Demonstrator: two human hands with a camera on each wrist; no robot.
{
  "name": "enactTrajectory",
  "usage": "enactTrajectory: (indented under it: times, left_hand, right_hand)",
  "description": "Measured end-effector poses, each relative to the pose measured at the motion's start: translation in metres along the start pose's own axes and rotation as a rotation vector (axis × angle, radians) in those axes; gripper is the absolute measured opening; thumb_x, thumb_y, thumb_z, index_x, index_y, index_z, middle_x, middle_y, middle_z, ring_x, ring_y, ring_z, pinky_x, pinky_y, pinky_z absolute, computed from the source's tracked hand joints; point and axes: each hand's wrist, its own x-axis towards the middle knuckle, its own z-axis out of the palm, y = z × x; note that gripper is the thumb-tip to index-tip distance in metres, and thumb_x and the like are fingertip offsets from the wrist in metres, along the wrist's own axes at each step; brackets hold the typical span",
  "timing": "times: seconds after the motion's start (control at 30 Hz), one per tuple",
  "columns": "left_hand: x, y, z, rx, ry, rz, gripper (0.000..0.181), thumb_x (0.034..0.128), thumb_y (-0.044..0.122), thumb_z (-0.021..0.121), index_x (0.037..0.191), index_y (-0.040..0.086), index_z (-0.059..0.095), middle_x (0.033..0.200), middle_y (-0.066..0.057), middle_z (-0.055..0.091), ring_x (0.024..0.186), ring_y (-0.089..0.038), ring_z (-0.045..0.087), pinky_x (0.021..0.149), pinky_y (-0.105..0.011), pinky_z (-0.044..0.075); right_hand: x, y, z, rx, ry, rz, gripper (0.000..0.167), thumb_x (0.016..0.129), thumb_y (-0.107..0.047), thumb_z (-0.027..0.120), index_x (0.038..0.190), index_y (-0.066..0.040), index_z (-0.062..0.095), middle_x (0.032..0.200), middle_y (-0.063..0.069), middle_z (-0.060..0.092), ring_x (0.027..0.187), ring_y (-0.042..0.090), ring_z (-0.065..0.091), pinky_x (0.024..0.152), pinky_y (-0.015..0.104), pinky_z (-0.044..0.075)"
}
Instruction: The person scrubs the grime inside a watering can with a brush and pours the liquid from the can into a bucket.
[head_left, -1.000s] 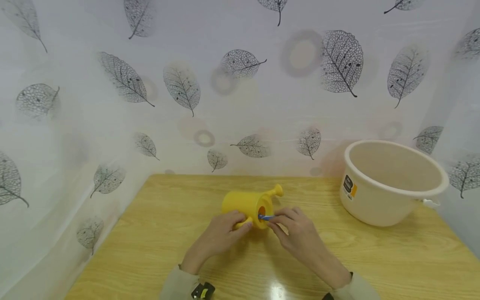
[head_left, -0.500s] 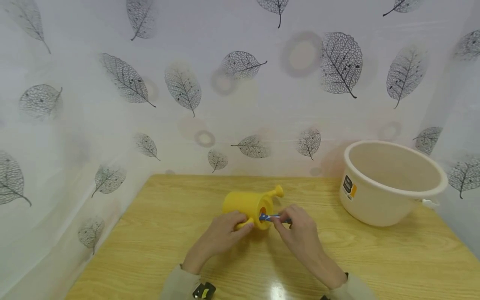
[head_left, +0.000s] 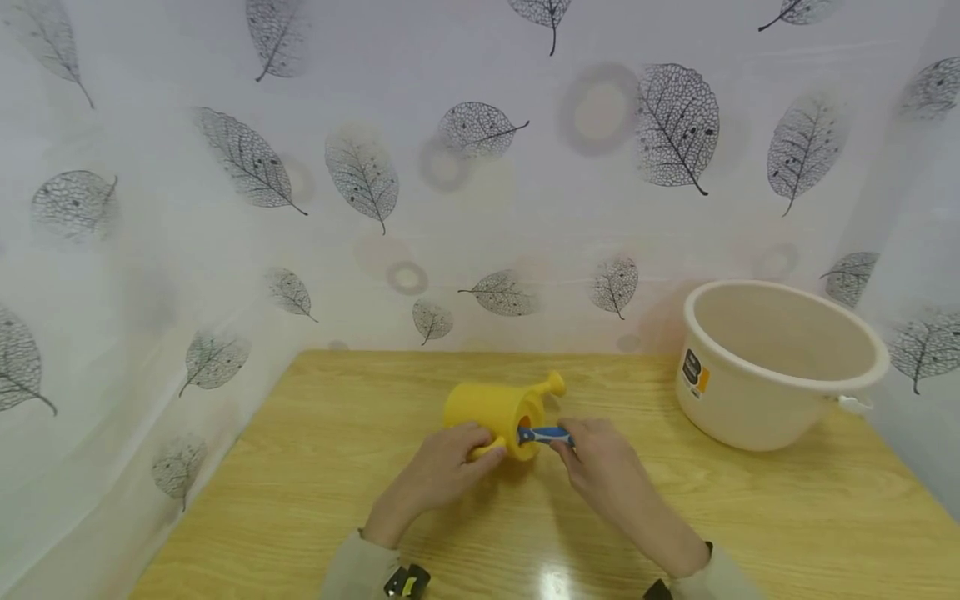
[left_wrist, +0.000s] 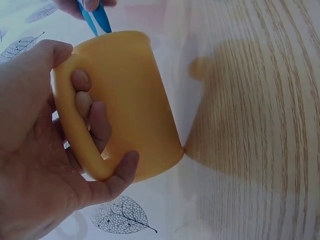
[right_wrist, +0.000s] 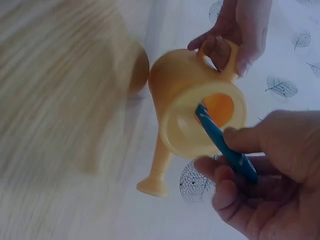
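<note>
A yellow toy watering can lies on its side on the table, its round opening facing right. My left hand grips the can's handle, with fingers curled through the loop, as the left wrist view shows. My right hand holds a slim blue-and-white handle between thumb and fingers. Its far end reaches into the can's orange-lined opening in the right wrist view, where the blue handle slants across the rim. What is at that end cannot be made out. The can's spout points away from me.
A large cream bucket with a label stands at the right rear of the wooden table. Behind and to the left hangs a pale sheet printed with dark leaves.
My right hand has shifted its grip back along the blue-and-white handle, so more of it shows outside the opening. My left hand and the watering can have stayed in place.
</note>
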Motion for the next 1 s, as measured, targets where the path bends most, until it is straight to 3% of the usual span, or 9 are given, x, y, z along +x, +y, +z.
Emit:
enactTrajectory:
  times: [0.07,0.13,0.3,0.4,0.5,0.67,0.83,1.0]
  left_hand:
    - [0.000,0.000,0.000,0.003,-0.001,-0.002,0.032,0.1044,0.048,0.053,0.079,0.027,0.054,0.076,0.013,0.048,0.069,-0.003,0.044,0.064,-0.021,0.038]
    - [0.000,0.000,-0.001,0.003,-0.001,-0.001,0.032,0.1044,0.047,0.053,0.079,0.027,0.054,0.076,0.013,0.048,0.068,-0.003,0.043,0.064,-0.021,0.038]
    - [-0.001,-0.001,-0.001,-0.020,0.003,-0.012,0.034,0.1047,0.049,0.051,0.079,0.027,0.053,0.076,0.013,0.048,0.068,-0.003,0.043,0.064,-0.021,0.039]
    - [-0.001,-0.001,-0.001,-0.035,0.011,-0.021,0.036,0.1049,0.049,0.051,0.078,0.026,0.052,0.076,0.013,0.048,0.068,-0.003,0.044,0.065,-0.022,0.039]
    - [-0.002,-0.002,-0.002,-0.046,0.020,-0.034,0.037,0.1048,0.049,0.051,0.077,0.025,0.051,0.077,0.012,0.049,0.068,-0.003,0.044,0.065,-0.022,0.040]
    - [-0.002,-0.004,-0.004,-0.058,0.034,-0.040,0.037,0.1046,0.050,0.051,0.076,0.025,0.051,0.076,0.012,0.049,0.068,-0.004,0.045,0.064,-0.022,0.040]
    - [0.000,-0.004,-0.004,-0.052,0.043,-0.025,0.036,0.1046,0.048,0.052,0.076,0.026,0.051,0.076,0.014,0.048,0.067,-0.003,0.045,0.063,-0.022,0.040]
    - [0.000,-0.005,-0.002,-0.048,0.044,-0.016,0.035,0.1049,0.047,0.052,0.076,0.027,0.051,0.077,0.015,0.048,0.067,-0.002,0.045,0.063,-0.021,0.041]
  right_hand:
    - [0.002,0.001,-0.003,0.025,-0.086,0.012,0.012,0.089,-0.007,0.077,0.087,-0.008,0.065,0.072,-0.003,0.060,0.062,0.005,0.046,0.054,0.020,0.041]
    - [0.002,0.002,-0.004,0.080,-0.109,0.016,0.011,0.091,-0.004,0.074,0.087,-0.009,0.065,0.070,-0.003,0.059,0.059,0.002,0.042,0.052,0.018,0.038]
    - [-0.002,0.005,0.002,0.180,0.043,-0.016,0.011,0.088,0.006,0.073,0.092,-0.004,0.072,0.080,0.005,0.073,0.060,-0.003,0.047,0.051,0.015,0.042]
    - [-0.004,0.007,0.000,0.264,0.069,0.048,0.013,0.090,0.005,0.072,0.100,-0.002,0.075,0.076,0.002,0.070,0.053,-0.005,0.042,0.045,0.015,0.038]
    - [-0.003,0.008,-0.004,0.355,0.031,0.161,0.015,0.093,0.001,0.070,0.106,-0.003,0.076,0.072,-0.001,0.065,0.048,-0.003,0.037,0.041,0.016,0.033]
    - [-0.001,0.011,-0.007,0.438,-0.041,0.293,0.017,0.095,-0.002,0.068,0.110,-0.005,0.076,0.075,0.000,0.068,0.050,0.002,0.047,0.042,0.018,0.035]
    - [0.004,0.009,-0.002,0.513,-0.088,0.352,0.016,0.097,-0.003,0.066,0.109,-0.006,0.076,0.078,0.003,0.069,0.055,0.006,0.055,0.044,0.019,0.038]
    - [0.008,0.005,0.004,0.520,-0.098,0.343,0.016,0.097,-0.004,0.067,0.110,-0.004,0.076,0.078,0.003,0.069,0.055,0.005,0.053,0.044,0.017,0.036]
